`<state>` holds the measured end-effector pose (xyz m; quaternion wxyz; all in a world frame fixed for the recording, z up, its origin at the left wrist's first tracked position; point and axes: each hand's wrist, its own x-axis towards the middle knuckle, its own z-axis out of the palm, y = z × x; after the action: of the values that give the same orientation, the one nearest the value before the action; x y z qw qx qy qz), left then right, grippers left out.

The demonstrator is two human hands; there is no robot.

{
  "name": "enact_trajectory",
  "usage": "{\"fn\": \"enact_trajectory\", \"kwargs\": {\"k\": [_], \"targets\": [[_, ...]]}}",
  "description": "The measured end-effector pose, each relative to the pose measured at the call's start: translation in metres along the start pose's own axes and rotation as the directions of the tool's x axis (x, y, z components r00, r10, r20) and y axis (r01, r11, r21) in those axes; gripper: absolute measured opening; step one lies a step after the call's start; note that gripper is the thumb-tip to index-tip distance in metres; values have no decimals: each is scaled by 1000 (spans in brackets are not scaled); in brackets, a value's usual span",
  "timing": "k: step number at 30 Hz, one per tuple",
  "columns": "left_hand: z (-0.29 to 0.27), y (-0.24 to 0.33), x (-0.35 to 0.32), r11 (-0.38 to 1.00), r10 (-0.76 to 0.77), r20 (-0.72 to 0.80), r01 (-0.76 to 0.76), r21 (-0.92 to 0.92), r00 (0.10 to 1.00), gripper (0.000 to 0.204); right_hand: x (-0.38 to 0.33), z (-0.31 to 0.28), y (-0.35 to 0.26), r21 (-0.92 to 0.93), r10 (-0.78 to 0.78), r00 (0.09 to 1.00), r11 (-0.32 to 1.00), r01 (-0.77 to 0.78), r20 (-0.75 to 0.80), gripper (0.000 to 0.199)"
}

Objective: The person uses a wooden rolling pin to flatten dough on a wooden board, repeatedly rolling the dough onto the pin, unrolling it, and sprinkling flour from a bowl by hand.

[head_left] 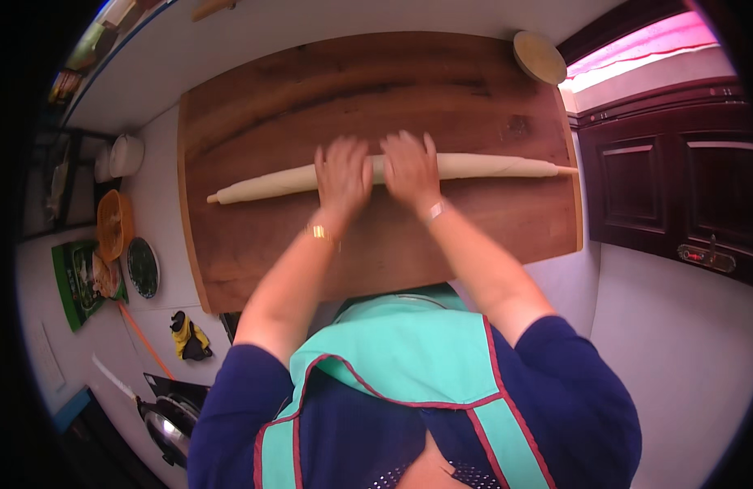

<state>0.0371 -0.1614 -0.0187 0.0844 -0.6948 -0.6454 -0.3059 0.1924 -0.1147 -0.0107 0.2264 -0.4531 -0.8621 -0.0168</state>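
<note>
Take the ctr of the worktop as the clock's hub. From where I'm standing, the dough is one long pale roll straight across the middle, approx. 9 to 3 o'clock, wound round a thin pin whose tips poke out at both ends. L hand and R hand are side by side nr the hub, palms down on the roll, fingers stretched out rather than curled, AFAICT not pinching anything; blur hides the exact finger contact.

Done so far: the dough's wrapped up and covers nearly the whole pin, w/ faint slanting lines twd 3 o'clock. How thin the sheet is inside, can't tell. Left to do, I'd say: it's not yet unwound or laid flat, so prob. mid-job, not finished. The roll narrows a bit twd both tips, so thickness might want evening out. A round pale disc sits at approx. 2 o'clock, by the worktop's far corner, well apart from the roll.
</note>
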Motion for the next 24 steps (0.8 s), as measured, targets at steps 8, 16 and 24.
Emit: {"fn": "enact_trajectory", "kwargs": {"k": [8, 16, 24], "targets": [[32, -33, 78, 990, -101, 262, 70, 125, 960, 35, 77, 27, 36, 98, -19, 993, 995, 7, 118, 26], [17, -59, 34, 975, -145, 152, 116, 188, 978, 37, 41, 15, 56, 30, 80, 993, 996, -78, -89, 26], [59, -117, 155, 965, -124, 87, 100, 241, 989, 29, 175, 36, 104, -78, 123, 981, 991, -112, 149, 25]]}}
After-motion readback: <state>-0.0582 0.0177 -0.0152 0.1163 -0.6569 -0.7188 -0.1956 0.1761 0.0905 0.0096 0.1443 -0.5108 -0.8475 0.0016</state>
